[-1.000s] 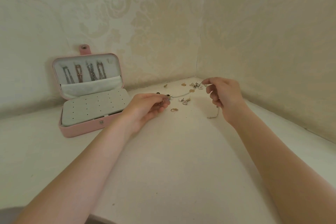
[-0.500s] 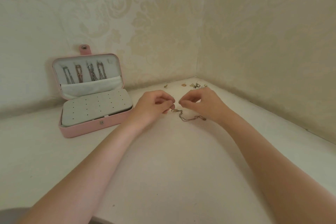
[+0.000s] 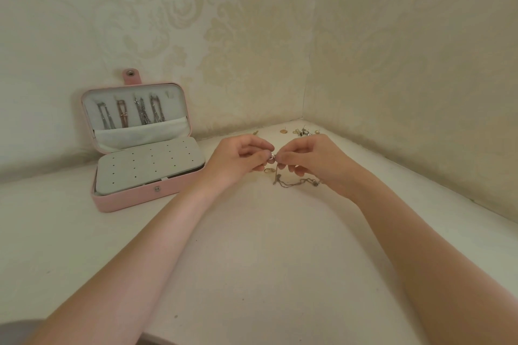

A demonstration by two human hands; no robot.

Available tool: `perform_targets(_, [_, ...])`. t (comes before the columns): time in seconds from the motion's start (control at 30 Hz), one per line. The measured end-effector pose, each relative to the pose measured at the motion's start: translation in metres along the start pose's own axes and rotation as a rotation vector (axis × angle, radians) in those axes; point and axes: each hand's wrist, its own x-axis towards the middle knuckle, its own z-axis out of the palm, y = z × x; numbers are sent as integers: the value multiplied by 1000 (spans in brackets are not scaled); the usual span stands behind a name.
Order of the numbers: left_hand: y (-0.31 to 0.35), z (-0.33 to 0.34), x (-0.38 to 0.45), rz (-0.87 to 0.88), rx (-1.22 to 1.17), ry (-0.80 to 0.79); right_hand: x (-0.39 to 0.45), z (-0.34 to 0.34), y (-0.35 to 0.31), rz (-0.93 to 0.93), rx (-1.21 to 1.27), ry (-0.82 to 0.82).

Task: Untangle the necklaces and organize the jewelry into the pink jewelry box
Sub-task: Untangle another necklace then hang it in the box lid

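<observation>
The pink jewelry box (image 3: 134, 199) stands open at the left against the wall. Several chains (image 3: 131, 112) hang in its lid above a grey perforated earring panel (image 3: 148, 165). My left hand (image 3: 238, 159) and my right hand (image 3: 311, 159) meet fingertip to fingertip in the middle of the table, both pinching the end of a thin silver necklace (image 3: 294, 182). The rest of the chain droops in a loop onto the table under my right hand. A small gold ring (image 3: 268, 170) lies just below my fingers.
Loose earrings and small pieces (image 3: 301, 131) lie in the far corner where the two papered walls meet. A single gold stud (image 3: 283, 131) and another small piece (image 3: 255, 133) lie beside them. The white table (image 3: 252, 260) runs on toward me.
A second ago my hands were apart, stretching the chain between them. They have come together at the centre, and the chain now hangs slack in a loop on the table.
</observation>
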Motion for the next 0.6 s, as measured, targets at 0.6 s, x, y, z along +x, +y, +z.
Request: perform_targets(0.6, [12, 0, -2, 83, -216, 216, 0, -5, -2, -9, 106, 20])
